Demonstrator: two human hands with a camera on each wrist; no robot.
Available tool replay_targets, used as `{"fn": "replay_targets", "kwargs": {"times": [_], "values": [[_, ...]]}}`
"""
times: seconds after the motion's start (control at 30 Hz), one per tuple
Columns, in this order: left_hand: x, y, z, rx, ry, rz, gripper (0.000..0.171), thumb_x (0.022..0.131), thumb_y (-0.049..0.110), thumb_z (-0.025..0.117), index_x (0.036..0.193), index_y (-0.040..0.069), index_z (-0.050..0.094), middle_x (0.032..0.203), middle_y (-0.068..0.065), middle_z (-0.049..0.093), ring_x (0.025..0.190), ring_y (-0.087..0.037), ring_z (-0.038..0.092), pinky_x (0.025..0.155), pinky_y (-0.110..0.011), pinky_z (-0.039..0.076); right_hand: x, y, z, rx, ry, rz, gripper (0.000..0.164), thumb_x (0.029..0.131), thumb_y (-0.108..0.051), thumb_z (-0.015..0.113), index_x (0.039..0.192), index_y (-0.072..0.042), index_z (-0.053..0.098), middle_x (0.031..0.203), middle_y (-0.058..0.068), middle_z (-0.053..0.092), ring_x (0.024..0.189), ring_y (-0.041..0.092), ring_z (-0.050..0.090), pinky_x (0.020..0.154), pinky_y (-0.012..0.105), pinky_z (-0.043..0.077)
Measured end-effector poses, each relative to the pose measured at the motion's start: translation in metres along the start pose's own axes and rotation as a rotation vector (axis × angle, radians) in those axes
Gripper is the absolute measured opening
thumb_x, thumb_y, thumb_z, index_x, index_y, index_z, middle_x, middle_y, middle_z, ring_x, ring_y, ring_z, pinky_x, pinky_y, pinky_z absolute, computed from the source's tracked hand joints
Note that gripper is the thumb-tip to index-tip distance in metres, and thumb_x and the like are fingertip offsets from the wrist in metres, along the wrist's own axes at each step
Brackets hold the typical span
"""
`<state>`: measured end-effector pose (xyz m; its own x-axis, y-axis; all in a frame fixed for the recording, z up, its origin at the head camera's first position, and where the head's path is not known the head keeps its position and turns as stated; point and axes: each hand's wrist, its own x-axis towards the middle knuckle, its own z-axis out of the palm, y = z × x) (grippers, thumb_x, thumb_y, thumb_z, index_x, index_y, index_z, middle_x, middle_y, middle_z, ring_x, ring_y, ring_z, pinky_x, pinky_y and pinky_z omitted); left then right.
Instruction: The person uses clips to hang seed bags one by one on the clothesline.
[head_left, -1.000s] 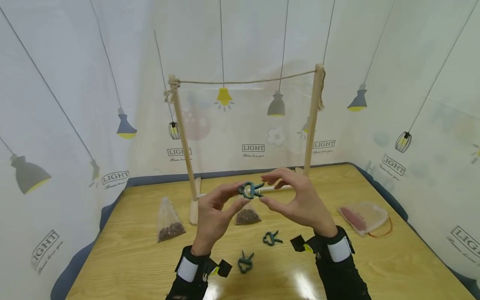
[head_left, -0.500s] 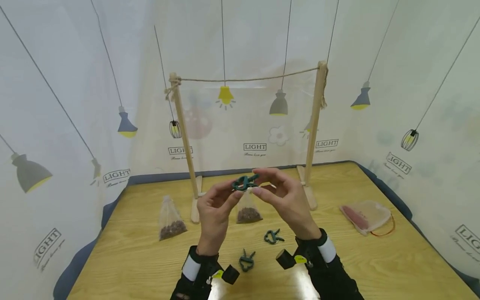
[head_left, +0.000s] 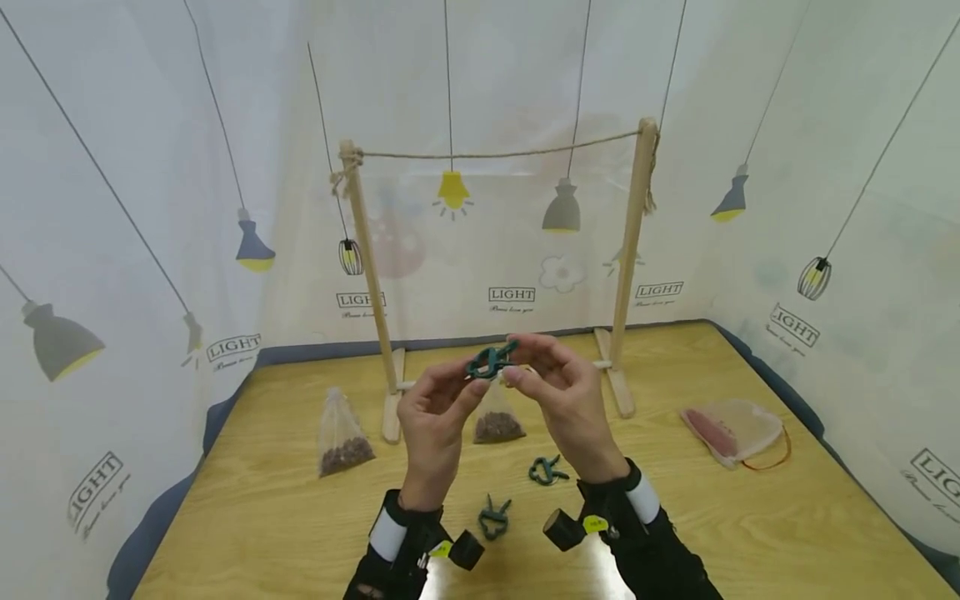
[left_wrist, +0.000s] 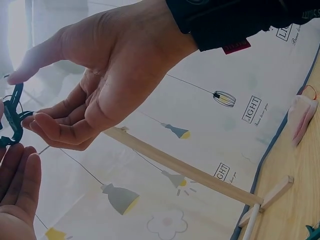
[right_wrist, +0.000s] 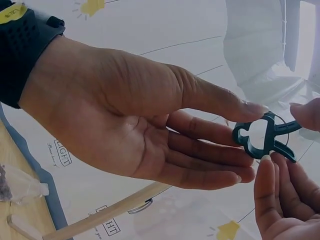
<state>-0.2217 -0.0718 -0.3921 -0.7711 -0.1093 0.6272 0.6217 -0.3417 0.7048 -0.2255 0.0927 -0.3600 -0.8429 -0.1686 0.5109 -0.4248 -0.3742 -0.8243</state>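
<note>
A dark green plant clip [head_left: 491, 362] with a scalloped, flower-shaped front and two handles is held up above the table between both hands. My left hand [head_left: 435, 425] pinches its scalloped end between thumb and fingers. My right hand [head_left: 573, 408] has its thumb on one handle and its fingers at the other. The left wrist view shows the right thumb [left_wrist: 40, 60] and fingers on the spread handles. In the right wrist view the left thumb [right_wrist: 235, 104] presses the clip's body. Two more plant clips, one nearer [head_left: 493, 521] and one farther right [head_left: 547, 471], lie below the hands.
A rope [head_left: 495, 155] is strung between two wooden posts behind the hands. Translucent bags with dark contents stand at the left [head_left: 345, 454] and the middle [head_left: 498, 427]. A flat bag with a pink patch and orange cord [head_left: 731, 429] lies at the right.
My right hand has moved left and taken hold of the clip's handles, where a second ago its fingers were spread about their ends. The clip has tilted and risen slightly.
</note>
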Motion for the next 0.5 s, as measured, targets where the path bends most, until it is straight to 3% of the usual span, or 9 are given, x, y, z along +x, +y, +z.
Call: {"fn": "replay_targets", "kwargs": {"times": [0.2, 0.5], "values": [[0.0024, 0.0003, 0.0010, 0.008, -0.013, -0.005, 0.032, 0.091, 0.006, 0.076, 0.121, -0.003, 0.068, 0.116, 0.000, 0.074, 0.109, -0.015, 0.072, 0.094, -0.029, 0.060, -0.0007, -0.0016, -0.0019, -0.054, 0.046, -0.009, 0.031, 0.093, 0.002, 0.070, 0.124, -0.003, 0.066, 0.110, -0.002, 0.071, 0.098, 0.012, 0.069, 0.085, 0.026, 0.061], [0.0029, 0.0036, -0.0012, 0.003, -0.041, -0.026, 0.047, 0.092, 0.006, 0.076, 0.128, -0.015, 0.056, 0.123, -0.002, 0.070, 0.117, -0.015, 0.068, 0.103, -0.033, 0.056, 0.0001, -0.0023, -0.0041, -0.109, 0.067, -0.056, 0.030, 0.092, 0.002, 0.072, 0.120, 0.007, 0.066, 0.113, -0.002, 0.072, 0.099, 0.011, 0.070, 0.087, 0.024, 0.061]]}}
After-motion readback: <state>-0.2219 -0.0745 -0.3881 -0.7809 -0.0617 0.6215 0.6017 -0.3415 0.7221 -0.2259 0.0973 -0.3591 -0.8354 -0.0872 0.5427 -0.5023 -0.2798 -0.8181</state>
